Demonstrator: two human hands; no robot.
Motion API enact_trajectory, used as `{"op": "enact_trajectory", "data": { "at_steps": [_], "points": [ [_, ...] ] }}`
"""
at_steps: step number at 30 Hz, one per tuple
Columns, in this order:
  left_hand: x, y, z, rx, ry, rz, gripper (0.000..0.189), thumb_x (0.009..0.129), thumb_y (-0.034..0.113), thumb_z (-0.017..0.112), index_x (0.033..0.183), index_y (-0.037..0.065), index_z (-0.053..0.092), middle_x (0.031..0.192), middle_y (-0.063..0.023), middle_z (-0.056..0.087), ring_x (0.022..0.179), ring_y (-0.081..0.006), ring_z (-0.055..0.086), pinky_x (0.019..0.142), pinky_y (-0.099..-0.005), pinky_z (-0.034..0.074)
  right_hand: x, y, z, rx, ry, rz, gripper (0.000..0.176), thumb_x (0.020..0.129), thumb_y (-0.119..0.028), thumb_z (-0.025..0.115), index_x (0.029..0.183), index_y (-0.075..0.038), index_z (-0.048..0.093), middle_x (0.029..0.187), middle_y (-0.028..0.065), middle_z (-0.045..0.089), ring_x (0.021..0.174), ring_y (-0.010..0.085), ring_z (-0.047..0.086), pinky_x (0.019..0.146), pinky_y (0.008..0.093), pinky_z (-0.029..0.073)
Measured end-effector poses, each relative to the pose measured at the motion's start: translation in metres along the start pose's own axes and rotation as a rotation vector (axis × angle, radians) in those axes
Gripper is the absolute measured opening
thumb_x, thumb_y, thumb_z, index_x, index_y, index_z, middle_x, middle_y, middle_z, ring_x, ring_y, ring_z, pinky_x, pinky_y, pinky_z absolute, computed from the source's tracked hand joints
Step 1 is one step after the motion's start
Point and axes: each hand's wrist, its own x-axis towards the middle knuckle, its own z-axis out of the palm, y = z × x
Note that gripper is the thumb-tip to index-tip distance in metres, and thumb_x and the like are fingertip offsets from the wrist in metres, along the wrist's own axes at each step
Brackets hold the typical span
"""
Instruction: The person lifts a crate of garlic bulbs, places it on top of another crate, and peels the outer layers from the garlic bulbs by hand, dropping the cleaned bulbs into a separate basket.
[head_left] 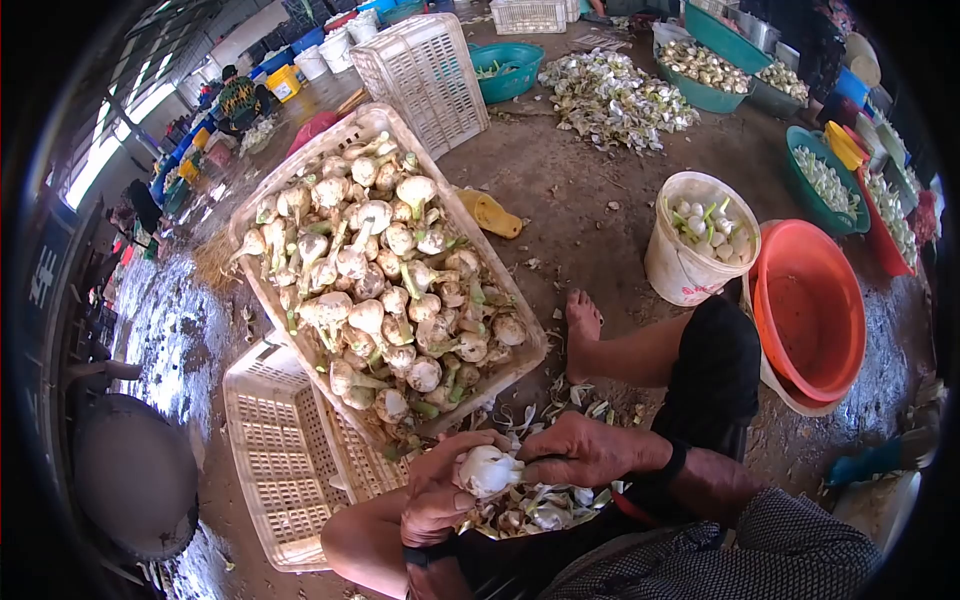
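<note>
A white, partly peeled garlic bulb point(489, 471) is held over my lap by my left hand point(437, 487), whose fingers and thumb wrap round its left side. My right hand point(574, 449) is closed, with thumb and forefinger pinching at the right side of the same bulb; whether a small tool is hidden in that fist I cannot make out. Below both hands lie loose garlic skins point(545, 510). Just beyond them, a pale plastic crate point(515, 275) tilts towards me, heaped with unpeeled, soil-stained garlic bulbs point(365, 318) with cut stems.
Under the full crate sits another crate point(275, 440). To the right stand a white bucket point(690, 290) with peeled garlic and a red basin point(808, 310). A skin pile point(612, 100), teal basins point(505, 72) and an upright crate point(425, 85) are farther off. Another person point(240, 100) sits at far left.
</note>
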Motion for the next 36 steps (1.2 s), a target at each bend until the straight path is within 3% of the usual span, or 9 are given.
{"op": "enact_trajectory", "data": {
  "at_steps": [4, 6, 10, 16, 19, 26, 30, 32, 36],
  "points": [
    [-0.001, -0.004, 0.000, -0.026, -0.072, 0.016, 0.076, 0.061, 0.028, 0.075, 0.123, -0.012, 0.055, 0.117, -0.0278, 0.059, 0.110, -0.0350, 0.060, 0.097, -0.0420, 0.048, -0.003, -0.005, 0.001, 0.061, -0.010, -0.007, 0.025, 0.098, -0.022, 0.058, 0.111, -0.001, 0.062, 0.072, 0.0089, 0.062, 0.061, 0.0136, 0.060, 0.056, 0.0308, 0.048],
    [0.001, -0.007, -0.005, -0.051, -0.145, 0.032, 0.076, 0.061, 0.028, 0.074, 0.123, -0.012, 0.055, 0.117, -0.0293, 0.058, 0.109, -0.0365, 0.060, 0.097, -0.0430, 0.048, -0.005, -0.014, 0.003, 0.408, -0.079, 0.189, 0.025, 0.100, -0.022, 0.055, 0.109, -0.001, 0.063, 0.073, 0.0036, 0.063, 0.061, 0.0099, 0.060, 0.056, 0.0270, 0.048],
    [0.004, -0.024, -0.014, -0.170, -0.303, 0.103, 0.078, 0.062, 0.029, 0.074, 0.124, -0.013, 0.053, 0.117, -0.0322, 0.056, 0.108, -0.0401, 0.059, 0.096, -0.0454, 0.048, -0.010, 0.001, 0.011, 0.511, -0.179, 0.255, 0.024, 0.100, -0.022, 0.054, 0.102, 0.000, 0.065, 0.076, -0.0005, 0.061, 0.063, 0.0050, 0.056, 0.054, 0.0224, 0.045],
    [0.002, -0.021, -0.005, -0.210, -0.131, 0.044, 0.077, 0.068, 0.039, 0.075, 0.125, -0.009, 0.054, 0.123, -0.0305, 0.054, 0.111, -0.0384, 0.058, 0.097, -0.0463, 0.048, -0.009, -0.008, 0.018, 0.688, -0.014, 0.200, 0.027, 0.101, -0.026, 0.053, 0.095, -0.002, 0.063, 0.069, -0.0032, 0.056, 0.059, 0.0037, 0.049, 0.051, 0.0226, 0.040],
    [0.007, -0.012, 0.008, -0.202, -0.005, 0.077, 0.071, 0.074, 0.040, 0.077, 0.125, -0.004, 0.055, 0.114, -0.0266, 0.058, 0.099, -0.0359, 0.061, 0.088, -0.0457, 0.053, -0.010, -0.005, 0.015, 0.459, 0.052, 0.251, 0.027, 0.102, -0.027, 0.052, 0.094, -0.003, 0.063, 0.068, -0.0036, 0.055, 0.064, 0.0024, 0.050, 0.054, 0.0226, 0.040],
    [0.008, -0.007, 0.002, 0.325, 0.119, -0.059, 0.066, 0.079, 0.042, 0.077, 0.123, -0.003, 0.056, 0.115, -0.0144, 0.062, 0.102, -0.0242, 0.062, 0.090, -0.0428, 0.052, -0.008, -0.007, 0.012, 0.004, 0.134, 0.009, 0.024, 0.100, -0.023, 0.054, 0.100, 0.001, 0.059, 0.070, 0.0130, 0.058, 0.065, 0.0247, 0.062, 0.060, 0.0362, 0.048],
    [0.009, -0.016, 0.016, 0.122, 0.115, -0.026, 0.058, 0.087, 0.039, 0.070, 0.126, -0.003, 0.055, 0.115, -0.0146, 0.064, 0.107, -0.0209, 0.060, 0.094, -0.0332, 0.049, -0.007, -0.001, 0.024, -0.005, 0.200, 0.004, 0.022, 0.099, -0.022, 0.055, 0.102, 0.001, 0.059, 0.071, 0.0143, 0.058, 0.065, 0.0261, 0.062, 0.060, 0.0359, 0.048],
    [0.011, -0.022, 0.018, 0.090, 0.229, 0.050, 0.053, 0.091, 0.037, 0.065, 0.125, -0.002, 0.055, 0.116, -0.0146, 0.063, 0.107, -0.0205, 0.060, 0.095, -0.0329, 0.048, -0.002, 0.003, 0.032, -0.165, 0.403, 0.004, 0.022, 0.099, -0.020, 0.056, 0.105, 0.001, 0.059, 0.071, 0.0148, 0.057, 0.064, 0.0268, 0.062, 0.060, 0.0360, 0.049],
    [0.010, -0.025, 0.014, 0.200, 0.273, 0.025, 0.053, 0.090, 0.040, 0.066, 0.127, 0.004, 0.053, 0.118, -0.0124, 0.061, 0.105, -0.0232, 0.060, 0.089, -0.0420, 0.053, -0.007, 0.017, 0.034, -0.096, 0.408, 0.043, 0.021, 0.099, -0.019, 0.056, 0.107, 0.000, 0.060, 0.071, 0.0105, 0.060, 0.063, 0.0192, 0.063, 0.058, 0.0310, 0.048]
  ]
}}
